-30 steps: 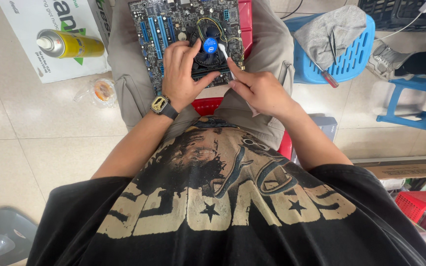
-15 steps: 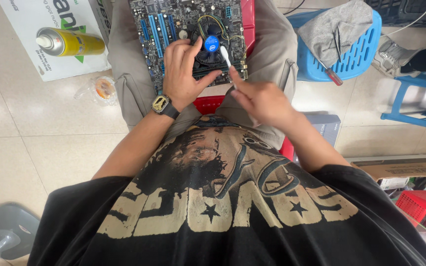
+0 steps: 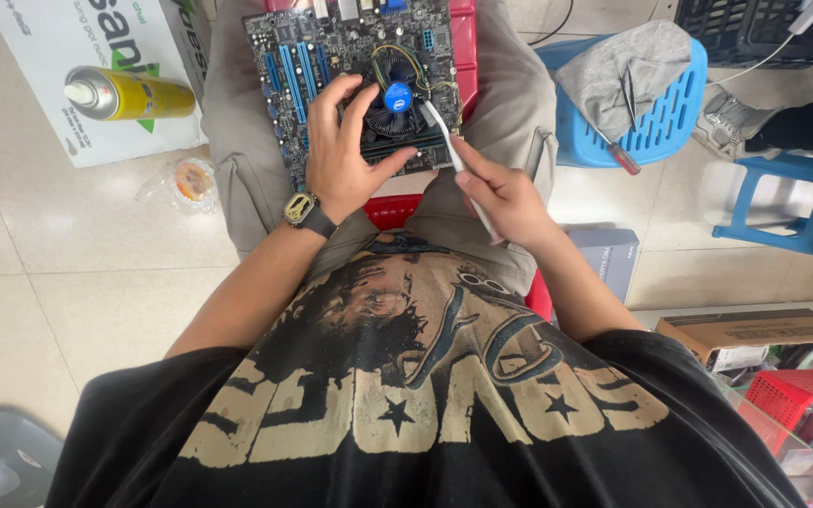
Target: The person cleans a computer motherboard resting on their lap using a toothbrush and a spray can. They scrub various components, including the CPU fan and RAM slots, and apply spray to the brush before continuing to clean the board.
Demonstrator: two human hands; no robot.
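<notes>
Head view, far left: a yellow spray can (image 3: 129, 93) lies on its side on a white printed carton (image 3: 39, 71) on the tiled floor.
Floor beside the knee: a small clear bag (image 3: 188, 182) with something orange inside lies just right of the carton, near the person's left leg.
Lap: a dark motherboard (image 3: 308, 71) with blue slots rests flat across the thighs, over a red stool (image 3: 463, 42) that shows at the far edge and between the legs.
Cooler: a round black fan (image 3: 397, 99) with a blue centre sits on the board's near right part.
Left hand (image 3: 342, 155): it wears a wristwatch (image 3: 305, 212) and lies on the board with fingers spread and bent, thumb stretched right along the near edge under the fan, fingertips touching the fan's left side; it steadies the board rather than closing around anything.
Right hand (image 3: 501, 193): curled closed around a thin white tool (image 3: 452, 155), held like a pen, whose tip reaches the fan's right edge.
Right of the lap: a blue plastic stool (image 3: 675, 113) carries a grey cloth (image 3: 618, 71), tweezers (image 3: 630, 94) on the cloth, and a red-handled screwdriver (image 3: 618, 155) at its near rim.
Far right: a second blue stool (image 3: 783, 202) stands on the floor, well apart from the hands.
Near right: a brown cardboard box (image 3: 755, 329) and a red basket (image 3: 802, 390) sit beside the person.
</notes>
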